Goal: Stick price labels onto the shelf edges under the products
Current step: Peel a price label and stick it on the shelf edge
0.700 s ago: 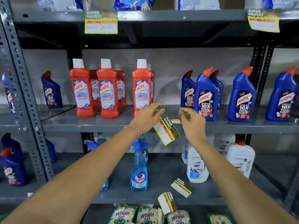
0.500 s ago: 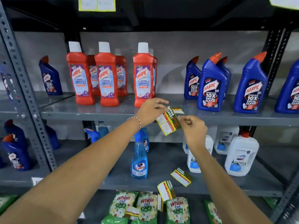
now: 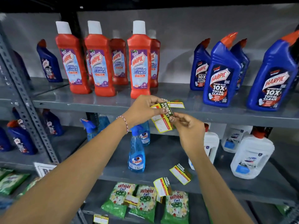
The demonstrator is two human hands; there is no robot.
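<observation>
Since half a second ago your view has dipped and drawn closer to the shelving: the yellow tags on the top shelf edge have gone out of sight, and the bottles on the grey metal middle shelf (image 3: 97, 102) now fill more of the picture. Your hands have closed in on each other. Your left hand (image 3: 142, 110), with a beaded band at the wrist, pinches the yellow, red and green paper price label (image 3: 161, 120) by its upper part between thumb and fingers. Your right hand (image 3: 189, 128) has its fingers curled narrow and nips the label's right edge at the dark green strip.

The label hangs tilted just in front of the middle shelf's front edge, below the red Harpic bathroom cleaner bottles with white caps (image 3: 140, 62). It has a green band reading "SUPER MARKET" and white price boxes framed in red on yellow. A second label of the same kind (image 3: 177, 104) lies flat on the shelf just behind it.

To the right on that shelf stand blue Harpic toilet cleaner bottles with orange caps (image 3: 221, 75). The lower shelf (image 3: 161, 159) carries a blue Colin spray bottle (image 3: 136, 152), white jugs with red caps (image 3: 252, 157), and two more loose labels (image 3: 180, 174) near its front edge. Below those lie green Wheel detergent packets (image 3: 145, 201).
</observation>
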